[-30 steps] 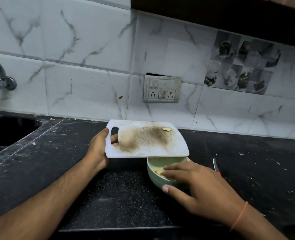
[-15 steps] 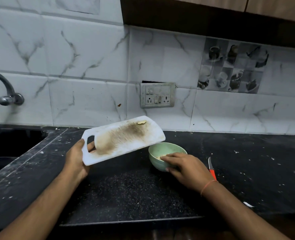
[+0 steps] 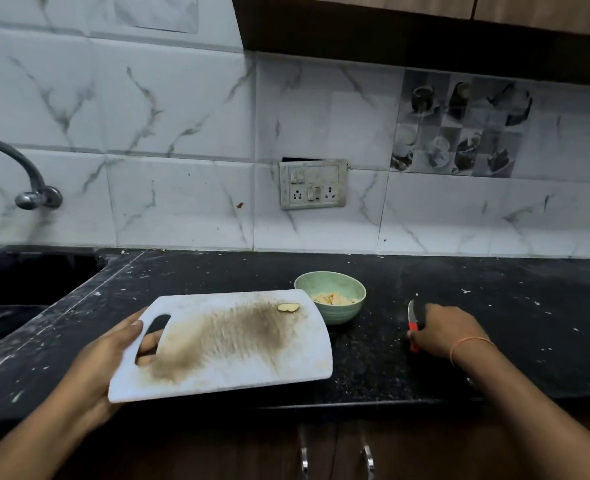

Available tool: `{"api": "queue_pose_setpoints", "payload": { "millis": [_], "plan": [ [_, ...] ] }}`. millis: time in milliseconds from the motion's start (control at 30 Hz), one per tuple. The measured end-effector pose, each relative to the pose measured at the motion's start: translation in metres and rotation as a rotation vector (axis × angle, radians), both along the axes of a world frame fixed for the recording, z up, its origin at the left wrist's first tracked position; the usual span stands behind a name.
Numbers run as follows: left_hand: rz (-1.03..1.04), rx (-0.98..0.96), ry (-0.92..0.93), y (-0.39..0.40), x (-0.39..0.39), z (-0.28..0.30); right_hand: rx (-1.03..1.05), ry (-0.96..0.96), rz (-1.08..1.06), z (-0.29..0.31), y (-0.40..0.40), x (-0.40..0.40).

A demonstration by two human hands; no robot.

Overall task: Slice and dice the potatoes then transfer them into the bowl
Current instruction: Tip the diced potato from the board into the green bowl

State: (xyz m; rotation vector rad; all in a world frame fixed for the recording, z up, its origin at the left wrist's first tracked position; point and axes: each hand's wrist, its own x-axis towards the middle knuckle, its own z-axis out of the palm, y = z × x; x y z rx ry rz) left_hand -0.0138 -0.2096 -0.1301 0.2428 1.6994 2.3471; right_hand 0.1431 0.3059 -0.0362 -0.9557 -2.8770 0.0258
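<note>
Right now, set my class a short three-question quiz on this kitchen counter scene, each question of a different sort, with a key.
1. True or false: the green bowl is empty.
2. Which hand holds the white cutting board? A) left hand B) right hand C) both
3. Fill in: the right hand rests at the red-handled ____ on the counter.

Key:
1. False; it holds diced potato.
2. A, by the handle slot.
3. knife

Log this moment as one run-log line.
left hand: holds white plastic cutting board | right hand: on red-handled knife | green bowl: diced potato inside | one slice on board
</note>
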Motion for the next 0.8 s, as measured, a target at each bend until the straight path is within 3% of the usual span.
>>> {"api": "queue_pose_setpoints", "payload": {
  "millis": [67,333,533,700,800],
  "plan": [
    [-0.016,-0.005,0.048,-0.004,0.010,0.002,-0.041,-0.041,-0.017,-0.001,0.001,0.003],
    [0.096,-0.073,-0.040,-0.015,0.032,0.004,-0.204,0.006,-0.043,0.002,-0.009,-0.002],
    [0.180,-0.197,0.020,0.011,0.046,0.019,-0.151,-0.008,0.034,-0.006,-0.020,0.001],
    [0.326,-0.297,0.120,0.019,0.037,0.016,-0.237,0.278,-0.008,-0.019,-0.023,0.012],
    [0.331,-0.578,0.286,0.021,0.046,0.020,-0.254,0.483,0.063,-0.024,-0.039,0.025]
  ]
}}
